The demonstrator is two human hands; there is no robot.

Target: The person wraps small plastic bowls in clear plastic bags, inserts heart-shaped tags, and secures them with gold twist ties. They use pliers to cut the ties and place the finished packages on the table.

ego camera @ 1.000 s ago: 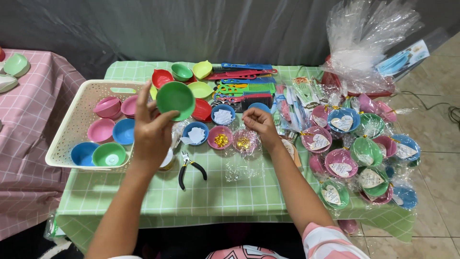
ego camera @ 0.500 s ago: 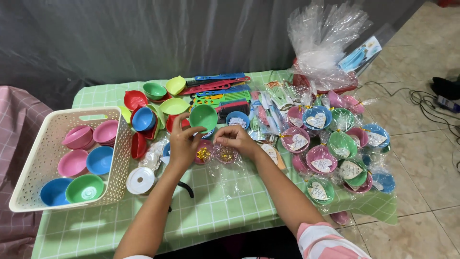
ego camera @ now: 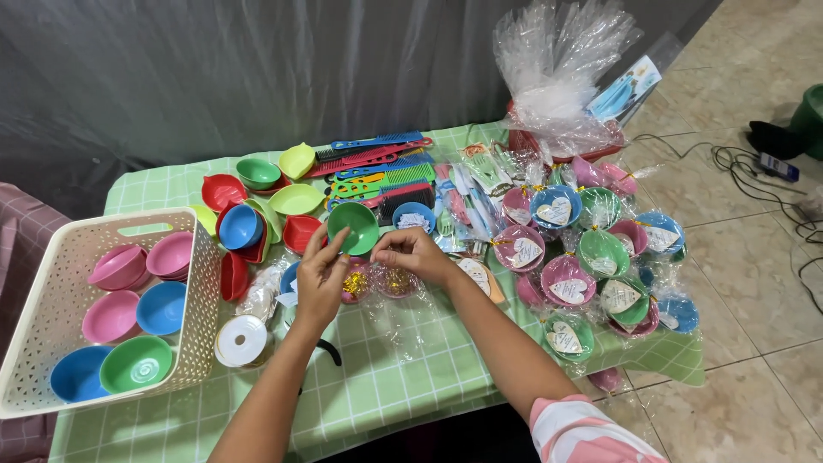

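Green bowl [ego camera: 353, 227] lowered from raised left hand [ego camera: 319, 283] to table, both hands now meeting beside it.

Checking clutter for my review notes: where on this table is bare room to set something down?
Bare green checked tablecloth lies along the near edge, between the white lattice basket and the cellophane-wrapped bowls. Crowded: the back, with loose plastic bowls and combs, and the right side.
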